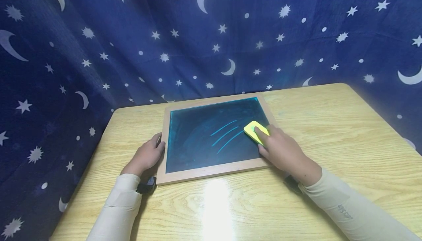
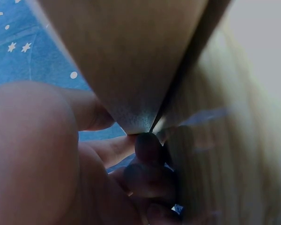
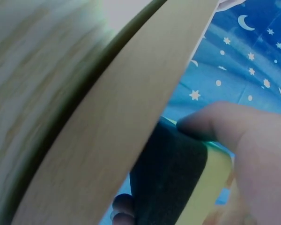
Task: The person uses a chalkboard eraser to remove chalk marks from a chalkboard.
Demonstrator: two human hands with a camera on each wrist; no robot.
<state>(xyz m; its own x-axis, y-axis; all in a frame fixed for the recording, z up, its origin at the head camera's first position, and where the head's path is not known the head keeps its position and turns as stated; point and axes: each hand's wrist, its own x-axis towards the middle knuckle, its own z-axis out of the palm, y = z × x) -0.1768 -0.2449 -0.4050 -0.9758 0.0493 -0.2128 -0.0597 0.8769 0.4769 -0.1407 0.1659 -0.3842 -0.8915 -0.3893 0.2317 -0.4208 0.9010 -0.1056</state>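
Yellow and compact, an eraser (image 1: 250,129) is grasped in the right hand (image 1: 283,147), with one finger laid along its top and its sides clasped by the thumb and the other fingers. Its dark pad (image 3: 171,164) is turned downward beneath this grip; whether the pad is pressed to the surface cannot be told. Just beneath and mostly to the left of the same grip, a dark chalkboard (image 1: 191,131) is laid flat, and its right rim is overlapped by the hand. Three blue strokes (image 1: 224,134) are drawn on it to the left of the eraser, the lowest one reaching close to the eraser's edge.

On the far side of the board from that grip, the left edge of the wooden frame (image 1: 211,170) is held by the left hand (image 1: 148,155), between the thumb and curled fingers. Around both grips a wood-grained table (image 1: 316,123) is seen, and beyond them a blue curtain (image 1: 184,10) is hung, printed with pale moons and stars. Both arms are covered by pale sleeves (image 1: 349,200).
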